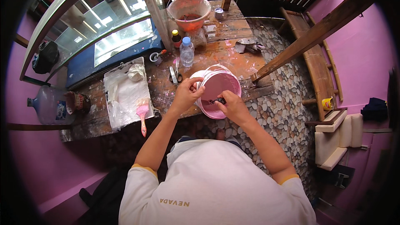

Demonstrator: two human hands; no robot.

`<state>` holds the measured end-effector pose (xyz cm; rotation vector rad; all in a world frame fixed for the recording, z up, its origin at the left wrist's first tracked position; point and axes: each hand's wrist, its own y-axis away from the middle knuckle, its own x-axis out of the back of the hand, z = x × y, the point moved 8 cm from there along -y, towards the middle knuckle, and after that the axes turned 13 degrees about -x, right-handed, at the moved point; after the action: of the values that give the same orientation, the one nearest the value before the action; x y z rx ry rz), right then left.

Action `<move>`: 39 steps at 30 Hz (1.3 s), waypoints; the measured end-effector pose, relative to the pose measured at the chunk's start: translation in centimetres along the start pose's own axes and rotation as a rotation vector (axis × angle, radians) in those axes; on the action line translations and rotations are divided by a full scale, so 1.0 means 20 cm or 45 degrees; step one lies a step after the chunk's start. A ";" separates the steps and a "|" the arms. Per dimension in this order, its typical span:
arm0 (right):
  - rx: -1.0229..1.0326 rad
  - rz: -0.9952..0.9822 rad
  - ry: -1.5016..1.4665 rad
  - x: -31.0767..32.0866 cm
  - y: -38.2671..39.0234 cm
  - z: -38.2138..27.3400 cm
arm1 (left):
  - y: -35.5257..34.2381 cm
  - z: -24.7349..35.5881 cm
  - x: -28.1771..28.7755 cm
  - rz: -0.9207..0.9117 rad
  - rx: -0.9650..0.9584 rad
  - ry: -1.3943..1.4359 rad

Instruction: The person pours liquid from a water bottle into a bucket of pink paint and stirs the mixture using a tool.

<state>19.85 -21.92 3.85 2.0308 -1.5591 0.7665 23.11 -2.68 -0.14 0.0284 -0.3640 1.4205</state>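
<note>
A white bucket of pink paint (218,81) stands at the table's front edge, right of centre. My left hand (187,96) has its fingers curled on the bucket's left rim. My right hand (231,108) grips the dark handle of a tool (220,100) whose lower part is down in the paint inside the bucket. Left of the bucket lie scissors (175,75) and a plastic bottle with a blue cap (187,54). Farther left, a pink-handled brush (142,114) rests on a white paint-smeared tray (123,89).
A stained wooden table (250,91) holds a worn orange bucket (189,18), small containers and a rag (248,45). A glass case (100,25) and water jug (48,104) are at left. A leaning wooden post (312,29) and bamboo bench (312,66) are at right.
</note>
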 end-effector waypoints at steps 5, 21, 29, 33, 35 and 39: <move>-0.012 0.151 0.187 0.10 0.01 0.13 | 0.07 0.03 0.00 0.043 0.048 0.014; 0.031 0.124 0.144 -0.06 0.15 0.06 | 0.14 0.02 -0.02 0.112 0.071 0.059; -0.177 0.070 -0.388 -0.08 0.05 0.06 | 0.16 0.03 -0.01 0.083 0.080 -0.002; -0.170 0.208 -0.403 -0.03 -0.05 0.08 | 0.17 0.00 0.00 0.071 0.057 -0.018; 0.062 0.376 -0.221 0.03 -0.05 0.04 | 0.18 0.00 0.00 0.064 0.057 -0.023; 0.217 0.377 0.112 0.08 -0.02 0.04 | 0.18 -0.01 0.00 0.057 0.066 0.018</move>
<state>20.62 -23.46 4.42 1.8718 -1.8210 1.1188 19.63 -1.96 -1.12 0.0526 -0.3182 1.4732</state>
